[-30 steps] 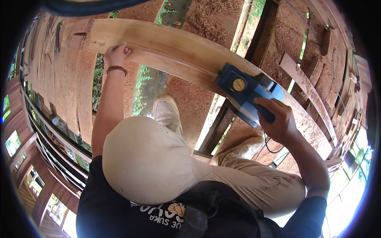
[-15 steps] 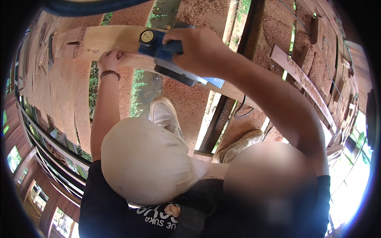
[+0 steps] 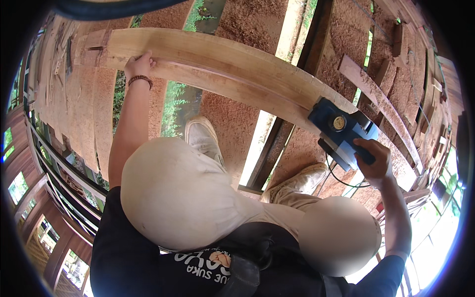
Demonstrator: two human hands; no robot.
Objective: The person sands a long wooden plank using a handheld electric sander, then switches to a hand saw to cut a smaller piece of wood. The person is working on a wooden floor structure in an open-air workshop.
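A long, pale wooden plank [image 3: 222, 55] lies crosswise before me, standing on the boards with its upper edge and near side showing. At its left end my left hand [image 3: 140, 66] is closed on the near edge, a beaded bracelet on its wrist. My right hand [image 3: 377, 159] grips the rear handle of a blue electric hand planer [image 3: 332, 121] with a round yellowish dial. The planer rests over the plank's right end, and its dark cord [image 3: 341, 182] loops down on the near side. The planer's underside is hidden.
Reddish sawdust covers the spaced floor boards [image 3: 232, 116], with gaps showing greenery below. My shoes [image 3: 204, 136] stand just on the near side of the plank. A curved loose board [image 3: 376, 91] lies at the right, and stacked planks [image 3: 74, 114] fill the left.
My right hand has drawn the planer from the plank's left-middle part rightward to its right end, baring the plank's top. My left hand has stayed at the left end, shifting only slightly.
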